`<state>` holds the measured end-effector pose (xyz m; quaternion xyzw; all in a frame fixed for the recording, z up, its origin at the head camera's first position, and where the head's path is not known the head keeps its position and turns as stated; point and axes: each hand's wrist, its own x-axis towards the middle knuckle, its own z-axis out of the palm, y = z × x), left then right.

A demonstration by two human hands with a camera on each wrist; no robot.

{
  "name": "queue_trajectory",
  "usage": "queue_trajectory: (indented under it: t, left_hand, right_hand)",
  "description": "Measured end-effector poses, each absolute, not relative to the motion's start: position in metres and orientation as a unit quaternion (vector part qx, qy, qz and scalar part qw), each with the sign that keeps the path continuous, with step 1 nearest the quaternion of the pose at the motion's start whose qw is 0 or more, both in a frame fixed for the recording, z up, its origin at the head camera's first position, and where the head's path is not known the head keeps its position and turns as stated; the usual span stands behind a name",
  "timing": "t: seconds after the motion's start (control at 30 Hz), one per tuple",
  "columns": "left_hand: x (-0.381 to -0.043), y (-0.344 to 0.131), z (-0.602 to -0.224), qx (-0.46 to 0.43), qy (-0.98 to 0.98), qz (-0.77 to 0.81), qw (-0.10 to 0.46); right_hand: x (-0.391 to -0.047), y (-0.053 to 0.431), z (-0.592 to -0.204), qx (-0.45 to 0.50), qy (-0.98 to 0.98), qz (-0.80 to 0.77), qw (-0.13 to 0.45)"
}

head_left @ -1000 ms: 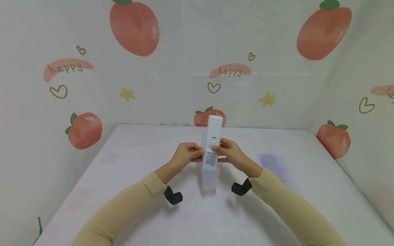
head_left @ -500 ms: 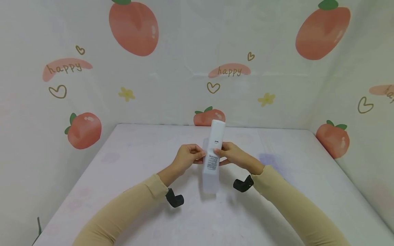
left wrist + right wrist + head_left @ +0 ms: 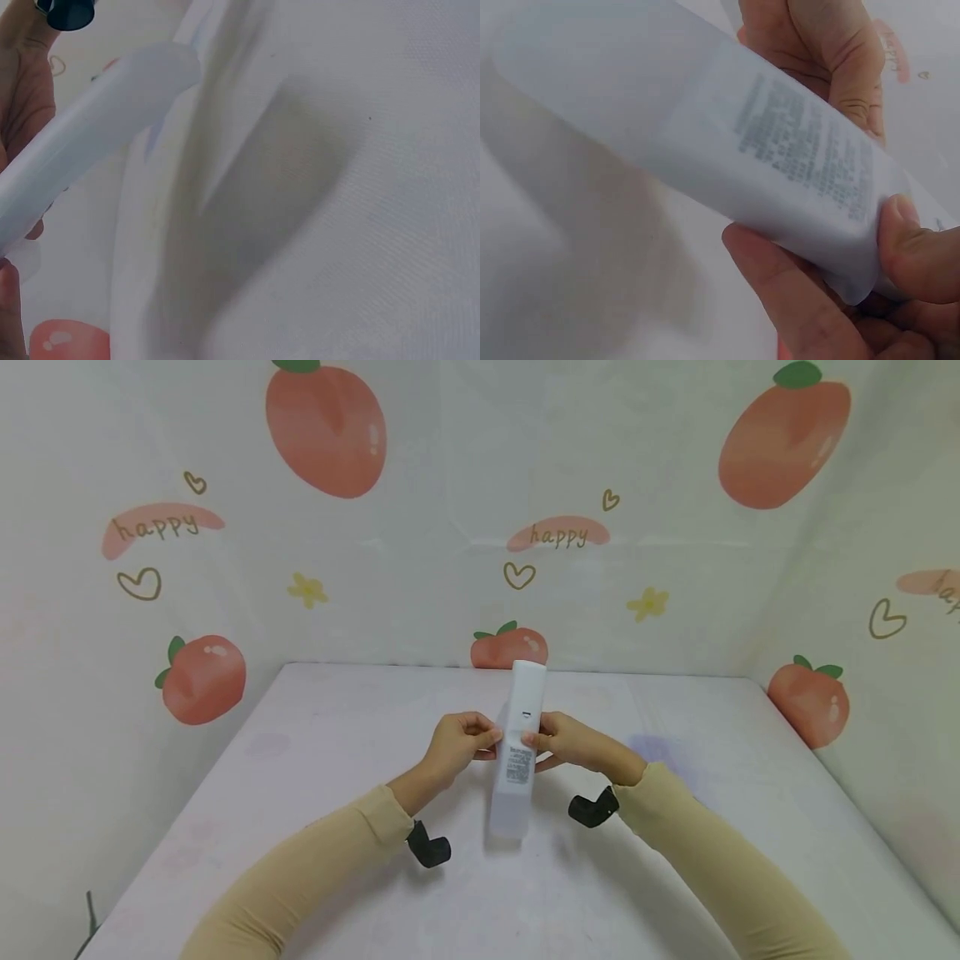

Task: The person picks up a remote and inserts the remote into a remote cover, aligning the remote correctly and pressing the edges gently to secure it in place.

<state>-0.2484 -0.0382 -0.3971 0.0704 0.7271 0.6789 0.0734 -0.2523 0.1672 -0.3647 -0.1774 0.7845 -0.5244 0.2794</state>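
Note:
A long, slim white device (image 3: 522,718) with a small port and a block of fine print stands upright, slightly tilted, between both hands in the head view. Its lower part looks frosted and translucent, like a sleeve (image 3: 510,814). My right hand (image 3: 573,739) grips the device from the right, thumb on the printed face. From the left, my left hand (image 3: 457,745) pinches its edge with thumb and fingers. The right wrist view shows the printed label (image 3: 802,150) close up, with my right thumb and fingers around the body. Only the device's smooth frosted side (image 3: 90,112) shows in the left wrist view.
A pale cloth (image 3: 360,893) covers the table under the hands, with the device's shadow on it. Behind stands a white backdrop (image 3: 435,468) with printed peaches. Black wrist mounts (image 3: 429,845) stick out from both cuffs.
The device has come down a little toward the table, with its top end lower in the head view. Both hands have lowered slightly with it and keep their hold.

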Motion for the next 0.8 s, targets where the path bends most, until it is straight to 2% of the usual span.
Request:
queue_trajectory:
  t: [0.27, 0.53, 0.8]
  left_hand:
    - [-0.253, -0.040, -0.390, 0.058, 0.716, 0.694, 0.059]
    - [-0.255, -0.043, -0.387, 0.070, 0.721, 0.683, 0.090]
    - [-0.254, -0.045, -0.385, 0.111, 0.741, 0.655, 0.098]
  right_hand:
    - [-0.255, 0.161, -0.365, -0.179, 0.779, -0.533, 0.276]
    - [-0.252, 0.161, -0.371, -0.165, 0.769, -0.554, 0.273]
    - [-0.255, 0.160, -0.372, -0.159, 0.781, -0.549, 0.253]
